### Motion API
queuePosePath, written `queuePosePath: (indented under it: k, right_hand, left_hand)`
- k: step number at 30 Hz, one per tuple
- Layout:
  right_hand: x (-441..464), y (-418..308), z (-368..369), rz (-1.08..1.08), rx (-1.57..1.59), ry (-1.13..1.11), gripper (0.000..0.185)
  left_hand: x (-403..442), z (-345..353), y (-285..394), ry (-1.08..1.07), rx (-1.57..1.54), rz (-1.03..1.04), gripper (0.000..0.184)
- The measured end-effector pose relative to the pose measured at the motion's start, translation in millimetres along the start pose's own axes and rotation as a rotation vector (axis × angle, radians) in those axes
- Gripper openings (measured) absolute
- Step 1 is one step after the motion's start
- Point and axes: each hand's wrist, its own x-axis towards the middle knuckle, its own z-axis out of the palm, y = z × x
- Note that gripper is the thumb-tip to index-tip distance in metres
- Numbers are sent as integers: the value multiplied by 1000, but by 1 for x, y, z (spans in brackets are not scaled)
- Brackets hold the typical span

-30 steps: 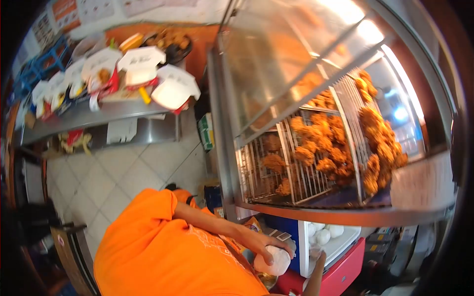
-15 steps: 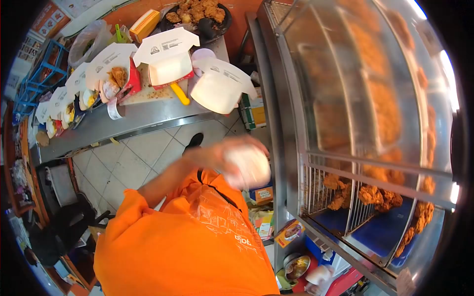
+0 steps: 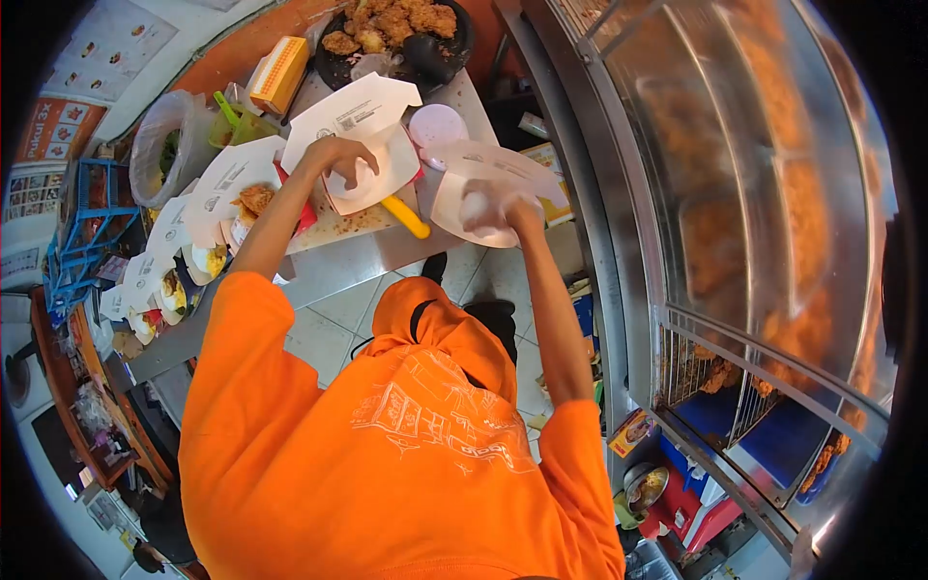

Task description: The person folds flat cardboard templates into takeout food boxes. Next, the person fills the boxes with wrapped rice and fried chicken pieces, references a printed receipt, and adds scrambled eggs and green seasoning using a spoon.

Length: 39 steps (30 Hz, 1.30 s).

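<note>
My left hand (image 3: 340, 159) is over the middle white takeaway box (image 3: 362, 198), fingers spread and bent, with nothing visible in them. The box's lid stands up behind. My right hand (image 3: 523, 215) reaches into the right-hand takeaway box (image 3: 454, 215), its fingers blurred and partly hidden. Beside those fingers, a white rounded lump (image 3: 476, 209) lies in that box; its kind is unclear. Between the two boxes, a yellow handle (image 3: 406, 217) sticks out over the counter edge. Farther left, an open box (image 3: 220, 193) contains a piece of fried chicken (image 3: 255, 199).
A black pan (image 3: 338, 70) of fried chicken sits at the back, near a yellow carton (image 3: 280, 75) and a pink round lid (image 3: 437, 126). Several filled boxes line the left counter. A glass-fronted display cabinet (image 3: 633, 193) with fried chicken stands at my right.
My left hand has moved up from before my body to the middle box and no longer shows the white bundle it carried. My right hand now reaches into the right box. The view has shifted.
</note>
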Motion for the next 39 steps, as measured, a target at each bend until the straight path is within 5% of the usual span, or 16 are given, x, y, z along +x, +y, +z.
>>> queuePosePath:
  k: [2,4,8,10,12,14,15,16,17,19,23,28,31,33,37,39]
  right_hand:
    - [32,-6,6,-84,-370,-106,66]
    - [62,-4,12,-119,-506,-231,77]
    - [83,38,49,-95,-191,22,95]
    - [67,41,64,-95,-91,249,90]
    - [61,38,79,-48,-97,366,91]
    - [57,29,101,28,-122,574,95]
    - [60,24,111,13,-99,653,98]
    - [54,6,108,27,-88,667,98]
    - [47,-12,103,186,-65,610,96]
    - [52,-30,113,361,-24,576,95]
    - [67,-20,125,112,-124,787,64]
    - [7,-37,101,15,10,730,36]
    - [-19,-19,104,-347,639,1370,26]
    - [-88,25,74,-134,485,1684,19]
    - [-286,91,-32,741,-27,2389,6]
    - [-384,130,-85,461,-241,2551,8]
  left_hand:
    - [19,-6,-3,-249,104,-86,65]
    - [15,-6,3,-233,165,13,64]
    - [26,28,-33,-86,120,43,57]
    - [11,58,-38,654,-52,461,41]
    - [-14,65,-17,738,-178,391,23]
    - [-27,76,-9,1027,-188,-65,33]
    - [-31,82,-2,1019,-179,-50,33]
    - [-33,89,3,1002,-86,-276,43]
    - [-33,97,8,980,9,-497,55]
    - [-17,119,-8,995,-88,-399,64]
    - [22,149,-58,1111,-29,-144,80]
    - [31,131,-68,1049,108,-310,80]
    - [28,124,-61,1031,-22,-323,79]
    - [29,124,-57,1039,-20,-298,77]
    - [11,115,-30,1054,34,-440,57]
    - [7,104,-31,1003,-7,-449,55]
